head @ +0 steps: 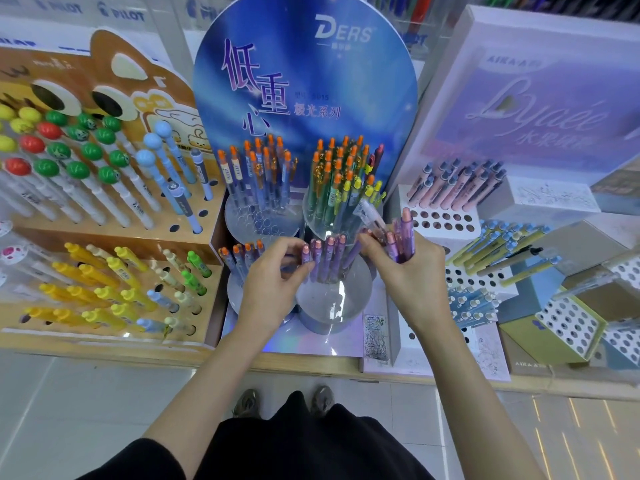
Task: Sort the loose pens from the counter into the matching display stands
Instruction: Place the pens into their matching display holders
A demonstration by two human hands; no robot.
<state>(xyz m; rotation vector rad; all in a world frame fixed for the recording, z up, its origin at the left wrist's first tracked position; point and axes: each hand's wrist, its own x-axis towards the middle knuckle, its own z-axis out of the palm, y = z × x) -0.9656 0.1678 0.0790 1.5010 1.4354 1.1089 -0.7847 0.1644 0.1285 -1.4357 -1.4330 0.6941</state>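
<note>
Pen displays (pixel 104 237) are crowded on the worktop (pixel 346 371). At the DERS stand's (pixel 304 81) front, one purple pen (pixel 306 260) is pinched by the left hand (pixel 272 275) — spare purple pens (pixel 404 237) are gripped in the right hand (pixel 414 277). Each is best seated upright, singly.

Left hand (pixel 272 282): pinches a purple pen (pixel 306 259) standing in the front clear holder (pixel 332 303).
Right hand (pixel 414 275): grips a bundle of purple pens (pixel 403 237), upright.
Behind: blue DERS stand (pixel 304 74).
</note>
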